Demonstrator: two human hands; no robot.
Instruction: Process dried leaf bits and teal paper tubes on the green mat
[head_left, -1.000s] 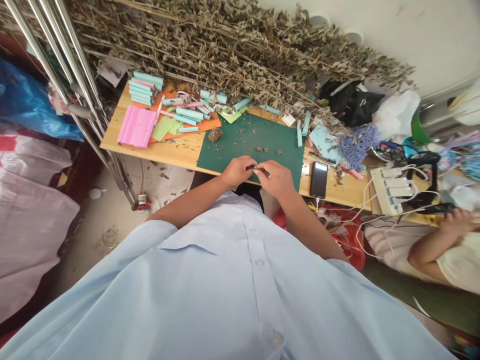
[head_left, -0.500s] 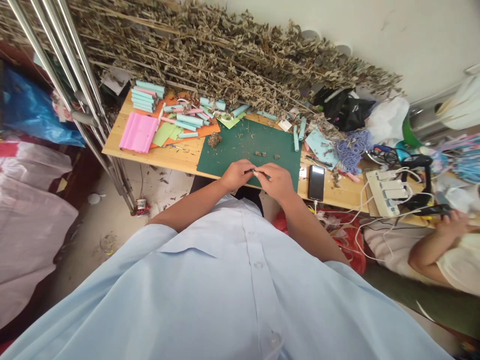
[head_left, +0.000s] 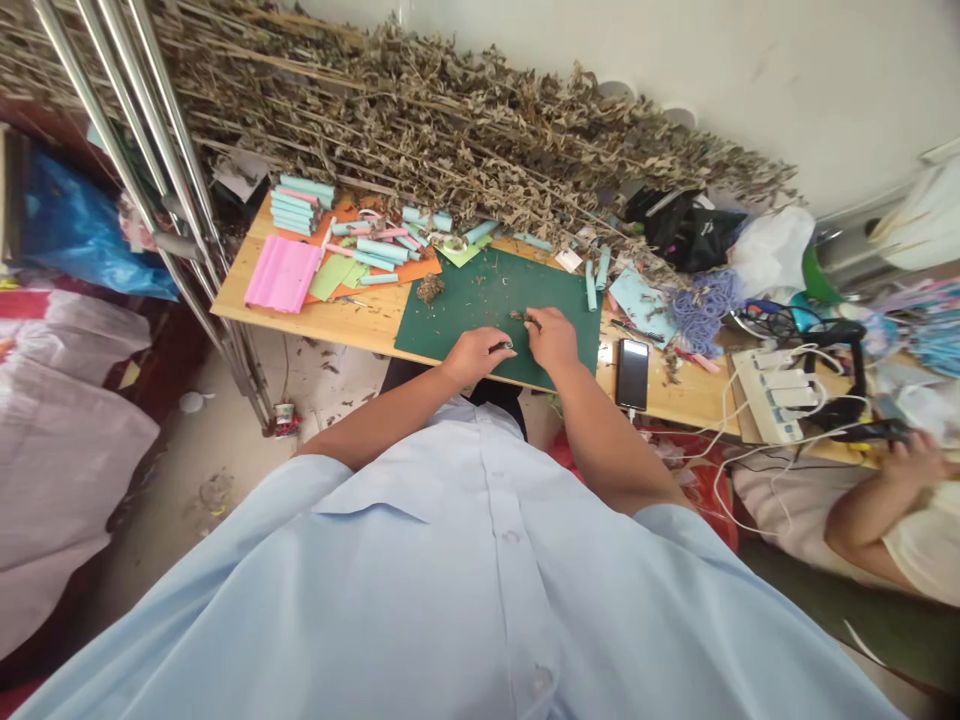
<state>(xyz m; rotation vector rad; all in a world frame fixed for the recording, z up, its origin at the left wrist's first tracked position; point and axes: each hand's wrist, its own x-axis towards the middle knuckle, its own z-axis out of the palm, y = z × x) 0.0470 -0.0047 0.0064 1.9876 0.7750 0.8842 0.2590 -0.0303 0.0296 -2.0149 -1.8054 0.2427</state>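
My left hand (head_left: pixel 477 357) is closed in a pinch over the front edge of the green mat (head_left: pixel 480 290), on something small and dark that I cannot make out. To its right, my right hand (head_left: pixel 553 338) rests over the mat, its fingertips together at the small dried clumps (head_left: pixel 517 315); whether they grip one is hidden. A larger dried clump (head_left: pixel 430 289) lies at the mat's left side. Two blue paper rolls (head_left: pixel 592 285) lie at its right edge.
Dried plant stalks (head_left: pixel 450 130) run along the back. Paper rolls (head_left: pixel 379 250) and pink paper (head_left: pixel 283 273) lie left. On the right are a phone (head_left: pixel 632 373), purple cord (head_left: pixel 705 308), a power strip (head_left: pixel 766 395) with cables, and another person's hand (head_left: pixel 911 460).
My right hand has parted from my left hand and moved forward to the small clumps. My left hand stays near the mat's front edge. The view has shifted slightly.
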